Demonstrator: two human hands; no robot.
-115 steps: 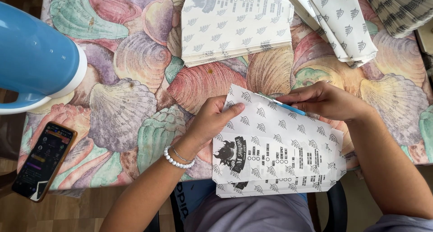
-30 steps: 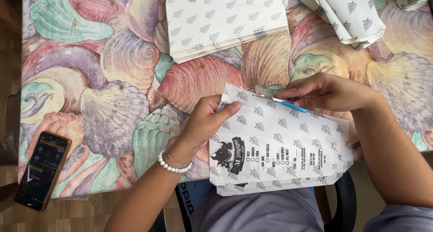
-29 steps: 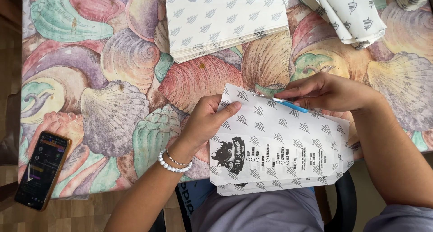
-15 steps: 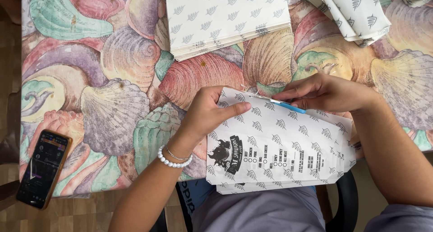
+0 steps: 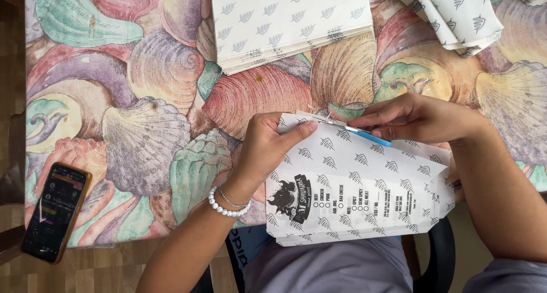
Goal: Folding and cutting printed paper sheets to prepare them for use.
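Note:
A white paper bag [image 5: 364, 190] printed with small grey leaves and a black logo lies flat at the table's near edge, partly over my lap. My left hand [image 5: 268, 148], with a white bead bracelet on the wrist, pinches the bag's upper left corner, thumb on top. My right hand [image 5: 413, 117] presses on the bag's top edge and holds a thin blue strip [image 5: 367, 134] that lies along that edge. What lies beneath my right palm is hidden.
A stack of flat matching bags [image 5: 288, 22] lies at the top centre, and folded bags [image 5: 450, 14] lie at the top right. A phone in an orange case [image 5: 56, 210] rests at the left near edge of the seashell-print tablecloth [image 5: 142, 128].
The view has shifted, and the blue object at the far left has left the frame. My left hand slid up to the bag's top corner; my right hand stays on the top edge.

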